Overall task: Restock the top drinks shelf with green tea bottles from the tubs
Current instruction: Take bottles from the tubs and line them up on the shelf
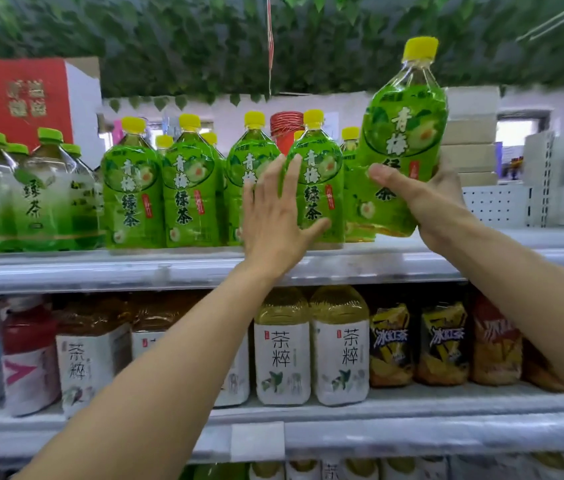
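Note:
My right hand [429,199] grips a green tea bottle [403,133] with a yellow cap, holding it upright just above the right end of the bottle row on the top shelf [169,268]. Several matching green tea bottles [190,188] stand there side by side, with more behind them. My left hand [278,220] lies flat with straight fingers against the fronts of two shelf bottles, its thumb touching the rightmost front bottle [318,188].
Paler green-capped tea bottles [38,192] fill the shelf's left end below a red carton [17,98]. Stacked boxes [470,136] stand at the back right. The lower shelf [342,431] carries white-labelled tea bottles and yellow iced tea bottles. No tubs in view.

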